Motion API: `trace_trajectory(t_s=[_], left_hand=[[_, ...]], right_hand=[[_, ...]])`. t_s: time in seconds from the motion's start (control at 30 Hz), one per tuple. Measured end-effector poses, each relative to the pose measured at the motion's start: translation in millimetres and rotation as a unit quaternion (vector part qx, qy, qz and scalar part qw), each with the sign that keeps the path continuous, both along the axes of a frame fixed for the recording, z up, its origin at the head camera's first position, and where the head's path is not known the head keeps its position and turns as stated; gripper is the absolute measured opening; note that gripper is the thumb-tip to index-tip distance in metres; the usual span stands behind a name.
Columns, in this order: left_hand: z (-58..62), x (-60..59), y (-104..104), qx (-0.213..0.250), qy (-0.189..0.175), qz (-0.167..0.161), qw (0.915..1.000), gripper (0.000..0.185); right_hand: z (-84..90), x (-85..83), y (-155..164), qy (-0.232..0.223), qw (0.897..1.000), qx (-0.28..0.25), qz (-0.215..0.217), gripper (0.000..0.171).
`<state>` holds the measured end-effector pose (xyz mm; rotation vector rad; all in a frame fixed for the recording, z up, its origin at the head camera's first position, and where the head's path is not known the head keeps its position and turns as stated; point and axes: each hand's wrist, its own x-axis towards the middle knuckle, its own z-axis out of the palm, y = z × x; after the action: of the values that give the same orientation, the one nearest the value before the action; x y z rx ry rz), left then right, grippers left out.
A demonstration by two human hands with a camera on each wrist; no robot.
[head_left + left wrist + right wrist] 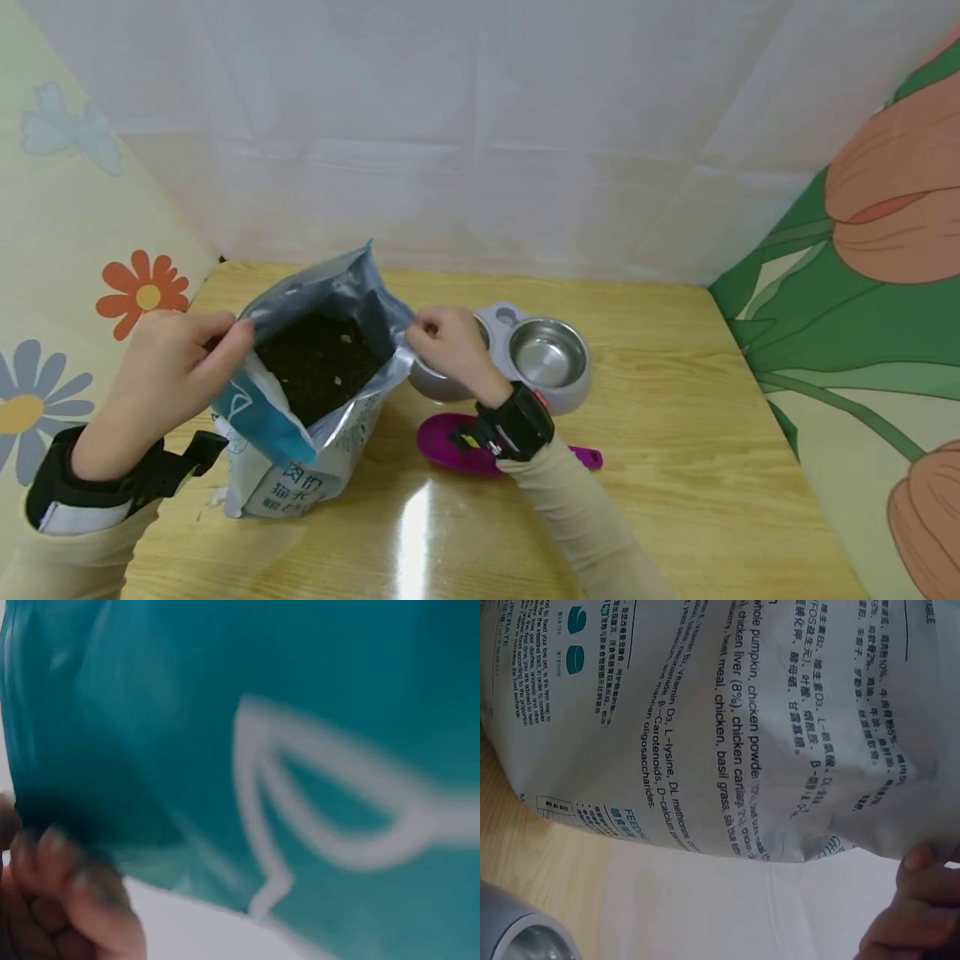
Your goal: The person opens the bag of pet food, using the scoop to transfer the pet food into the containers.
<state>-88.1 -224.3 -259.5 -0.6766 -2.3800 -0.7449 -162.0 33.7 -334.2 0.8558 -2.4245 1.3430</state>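
Standing: pet-food bag (311,400) upright on the wooden table (675,467), at its left side, mouth up and pulled wide, dark kibble showing inside.
Bag axis: long axis roughly vertical, leaning a little toward the person; the mouth spans left to right between the two hands.
Double bowl (525,354): grey with two steel cups, on the table just right of the bag and behind the right hand; the nearer cup sits partly hidden by that hand.
Left hand (168,371): fingers curled and pinching the bag's left rim, folding the teal lip outward; the left wrist view shows only that teal surface, blurred.
Right hand (450,346): fingers pinching the bag's right rim, between bag and bowl, so it is the hand nearer the bowl.
Scoop (457,446): magenta, flat on the table under the right wrist, untouched.
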Motion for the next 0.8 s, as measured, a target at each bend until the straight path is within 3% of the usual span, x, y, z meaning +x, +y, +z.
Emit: trace_trajectory(t_s=[0.13, 0.3, 0.43, 0.6, 0.8], left_hand=[[-1.8, 0.0, -8.0, 0.079, -0.012, 0.031, 0.9963, 0.039], [-1.0, -0.7, -18.0, 0.159, -0.078, 0.084, 0.9806, 0.033], [-2.8, -4.6, -30.1, 0.18, -0.12, 0.127, 0.9681, 0.035], [-4.1, -11.1, -44.9, 0.211, -0.126, 0.155, 0.9568, 0.037], [-4.5, -12.0, -50.1, 0.186, -0.123, 0.181, 0.9577, 0.038]], right_hand=[[6.4, -1.4, -6.9, 0.006, 1.0, 0.014, 0.014, 0.032], [12.0, -4.1, -16.3, 0.007, 1.0, 0.017, 0.025, 0.034], [13.8, -7.4, -29.2, 0.024, 0.999, 0.032, 0.015, 0.033], [11.7, -8.8, -50.1, 0.026, 0.998, 0.052, 0.018, 0.034], [2.7, -11.4, -66.2, 0.0, 0.998, 0.052, 0.024, 0.036]])
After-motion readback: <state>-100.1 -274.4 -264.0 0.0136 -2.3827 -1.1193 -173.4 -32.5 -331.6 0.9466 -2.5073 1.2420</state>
